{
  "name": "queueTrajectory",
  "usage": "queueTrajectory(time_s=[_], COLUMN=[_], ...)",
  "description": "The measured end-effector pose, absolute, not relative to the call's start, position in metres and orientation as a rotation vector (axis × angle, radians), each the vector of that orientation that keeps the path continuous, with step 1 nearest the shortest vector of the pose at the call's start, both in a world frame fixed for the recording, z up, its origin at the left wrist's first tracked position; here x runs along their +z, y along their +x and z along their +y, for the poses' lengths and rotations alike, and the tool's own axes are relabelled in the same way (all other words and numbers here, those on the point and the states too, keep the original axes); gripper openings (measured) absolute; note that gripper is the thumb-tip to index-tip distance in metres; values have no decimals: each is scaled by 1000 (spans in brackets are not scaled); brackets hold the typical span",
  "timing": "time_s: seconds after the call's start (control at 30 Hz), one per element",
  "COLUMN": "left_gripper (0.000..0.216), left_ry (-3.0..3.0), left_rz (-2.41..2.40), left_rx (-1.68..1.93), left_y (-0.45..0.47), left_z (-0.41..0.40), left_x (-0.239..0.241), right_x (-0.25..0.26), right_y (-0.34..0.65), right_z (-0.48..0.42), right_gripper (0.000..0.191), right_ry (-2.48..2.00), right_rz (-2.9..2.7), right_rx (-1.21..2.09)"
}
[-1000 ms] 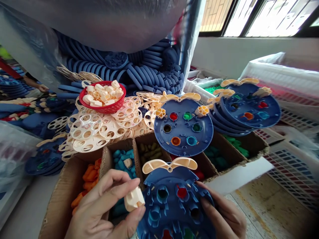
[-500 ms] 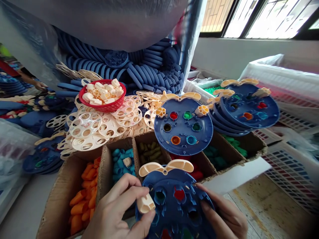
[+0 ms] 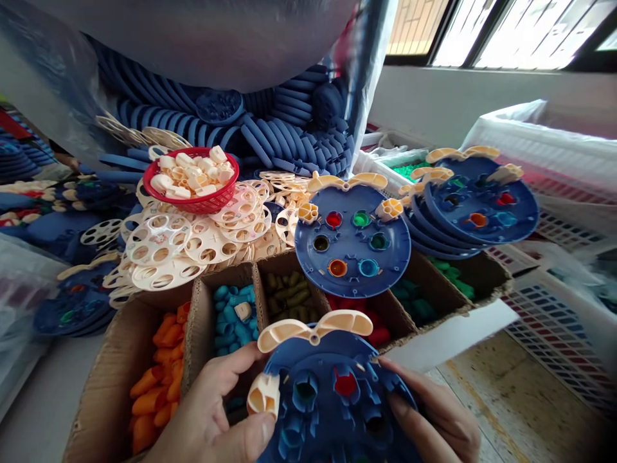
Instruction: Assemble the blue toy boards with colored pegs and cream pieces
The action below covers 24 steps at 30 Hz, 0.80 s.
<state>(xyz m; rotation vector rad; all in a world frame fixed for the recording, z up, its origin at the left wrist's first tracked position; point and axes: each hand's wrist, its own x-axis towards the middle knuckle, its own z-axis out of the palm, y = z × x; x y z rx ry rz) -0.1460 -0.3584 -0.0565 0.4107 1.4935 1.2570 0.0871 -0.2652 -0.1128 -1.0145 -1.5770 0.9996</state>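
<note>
In front of me is a round blue plastic shell (image 3: 347,424) with coloured cups in its holes and a cream wing-shaped piece (image 3: 315,328) along its top edge. My right hand (image 3: 431,411) grips its right rim, thumb on the inner face. My left hand (image 3: 216,411) is at the left rim, its thumb pressed to a cream hollow plastic piece (image 3: 264,397) that sits against the shell's edge. Whether that piece is seated in the rim I cannot tell. Behind, a similar blue shell (image 3: 351,238) carries a cream piece on either side.
A divided cardboard box (image 3: 99,379) holds orange (image 3: 149,400), light blue (image 3: 236,321), olive, red and green pieces. Beyond it, a red basket (image 3: 212,199) of cream pieces rests on cream perforated discs (image 3: 164,247). Stacked blue shells (image 3: 482,212) stand right, near white crates (image 3: 559,334).
My left hand has brought the cream hollow piece left and against the shell's left edge, where it now stands more upright. The right hand keeps its hold.
</note>
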Motion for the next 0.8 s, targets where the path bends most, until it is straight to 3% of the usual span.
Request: queueTrajectory(time_s=[0.13,0.33,0.53,0.8], left_gripper=[80,59,77,76], left_ry=[428,736,531,533], left_rz=[1327,1604,1339,1334], left_rx=[1220,1178,1226,1176], left_y=[-139,-134,-142,-139], left_z=[-349,-341,-355,-359], left_x=[-50,-45,-59,-58], right_x=[-116,-116,-111,-112], right_y=[89,92,88,104], right_z=[-266,-266,-269,-267], right_gripper=[27,36,24,24], right_ry=[-1040,-1004,-1022,-1072], right_rz=[-1594,-1667,-1542,-1578], right_rx=[1009,988,1029,1187])
